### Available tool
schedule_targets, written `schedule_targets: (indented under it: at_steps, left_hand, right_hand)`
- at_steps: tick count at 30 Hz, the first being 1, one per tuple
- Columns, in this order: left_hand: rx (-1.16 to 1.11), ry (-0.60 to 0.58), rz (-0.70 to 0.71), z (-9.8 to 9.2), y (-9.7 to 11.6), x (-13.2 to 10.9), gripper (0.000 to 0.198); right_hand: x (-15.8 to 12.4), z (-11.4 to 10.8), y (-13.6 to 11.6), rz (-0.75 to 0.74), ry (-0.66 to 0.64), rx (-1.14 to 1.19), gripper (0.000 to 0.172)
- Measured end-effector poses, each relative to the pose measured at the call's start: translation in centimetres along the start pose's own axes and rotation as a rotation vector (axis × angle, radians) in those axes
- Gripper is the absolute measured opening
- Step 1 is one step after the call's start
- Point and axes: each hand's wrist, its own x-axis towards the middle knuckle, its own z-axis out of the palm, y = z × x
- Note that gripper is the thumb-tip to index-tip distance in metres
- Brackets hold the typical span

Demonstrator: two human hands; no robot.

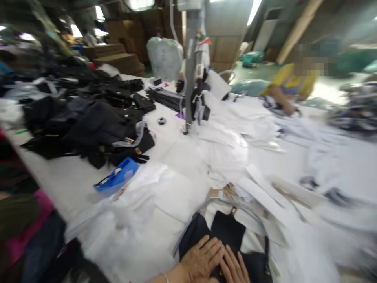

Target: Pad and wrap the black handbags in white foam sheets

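Observation:
A black bag (228, 230) lies at the bottom middle, on white sheets over the table. Its strap (255, 213), wrapped in pale covering, loops around the far side, and a small metal fitting shows on the upright flap. My left hand (203, 255), with a bracelet at the wrist, rests flat on the bag, fingers stretched out. Beside it and touching it, my right hand (234, 267) also lies flat on the black material, fingers extended. Part of the bag is hidden under both hands and by the frame's lower edge.
Piled black bags (97, 122) cover the table's left side. A blue tray (118, 175) sits nearer, with a roll of tape (161, 120) beyond. White sheets (165, 188) spread across the middle. A grey post (191, 67) rises behind. A person in yellow (290, 84) works at far right.

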Motion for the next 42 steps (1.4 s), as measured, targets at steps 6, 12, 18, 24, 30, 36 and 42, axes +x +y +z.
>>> schedule_targets:
  at_steps: [6, 12, 18, 24, 30, 36, 42]
  left_hand:
    - [-0.075, 0.047, 0.034, 1.1, -1.6, 0.4, 0.078]
    - [0.013, 0.203, 0.049, 0.9, -1.5, 0.9, 0.071]
    - [0.001, 0.147, 0.035, 0.4, -1.1, 1.2, 0.064]
    - [-0.077, 0.107, 0.044, 0.4, -1.0, 1.2, 0.062]
    - [-0.144, 0.021, 0.026, -0.5, -0.8, 1.3, 0.063]
    - [-0.161, -0.069, -0.004, -1.1, -0.5, 1.5, 0.063]
    - [-0.129, -0.026, 0.007, -0.9, -0.5, 1.4, 0.061]
  right_hand:
    - [4.6, -7.0, -0.6, 0.356, -0.413, -0.036, 0.045]
    - [3.3, -6.8, -1.4, 0.71, -0.341, -0.249, 0.045]
    - [3.8, -6.5, -1.3, 0.835, -0.291, -0.139, 0.038]
    - [4.5, -6.9, -1.2, 0.873, -0.293, -0.107, 0.039]
    - [4.3, -6.9, -1.3, 0.88, -0.308, -0.087, 0.039]
    - [4.0, -6.9, -1.2, 0.885, -0.312, -0.074, 0.038]
    - [6.7, -6.9, -2.3, 0.934, -0.32, -0.148, 0.039]
